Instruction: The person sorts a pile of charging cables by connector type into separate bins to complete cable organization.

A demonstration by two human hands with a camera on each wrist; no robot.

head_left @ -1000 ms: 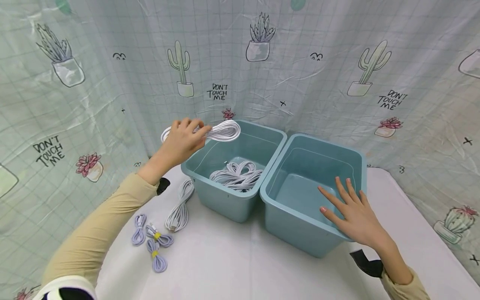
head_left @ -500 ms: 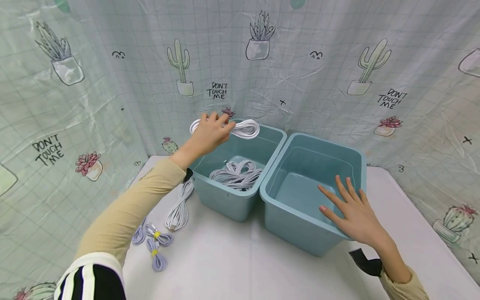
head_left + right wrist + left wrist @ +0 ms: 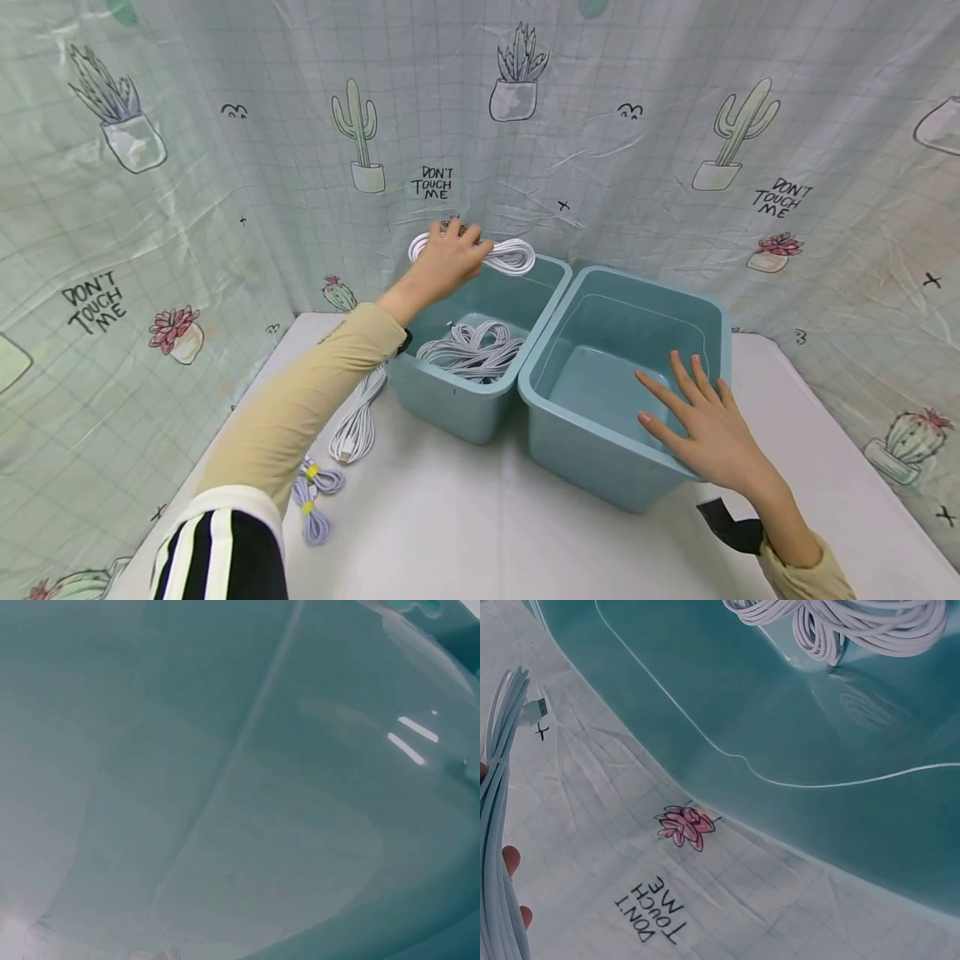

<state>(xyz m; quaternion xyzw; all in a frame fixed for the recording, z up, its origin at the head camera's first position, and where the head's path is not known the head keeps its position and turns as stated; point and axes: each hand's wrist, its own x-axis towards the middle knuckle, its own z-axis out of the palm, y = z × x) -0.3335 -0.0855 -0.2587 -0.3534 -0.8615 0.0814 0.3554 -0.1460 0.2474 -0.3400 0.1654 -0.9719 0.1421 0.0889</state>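
My left hand (image 3: 450, 260) grips a coiled white cable (image 3: 512, 257) by its middle, above the far part of the left blue-green bin (image 3: 465, 417). In the left wrist view this cable (image 3: 499, 802) runs down the left edge, with a plug end (image 3: 534, 711) sticking out and fingertips behind it. Several white cables (image 3: 476, 350) lie in a heap on that bin's floor. My right hand (image 3: 708, 433) spreads its fingers over the near right rim of the right bin (image 3: 592, 450), whose bare floor shows. The right wrist view holds mostly that bin's smooth wall (image 3: 225, 787).
On the white table left of the bins lies another coiled white cable (image 3: 356, 425). Nearer are small lilac cable bundles (image 3: 311, 521) with yellow ties, partly covered by the left sleeve (image 3: 300, 417). A cactus-print curtain (image 3: 637, 167) hangs close behind and beside the bins.
The left hand has carried the coiled cable rightward, from the left bin's left side to over its far part. Its sleeve now covers one lilac bundle. The right hand stays put.
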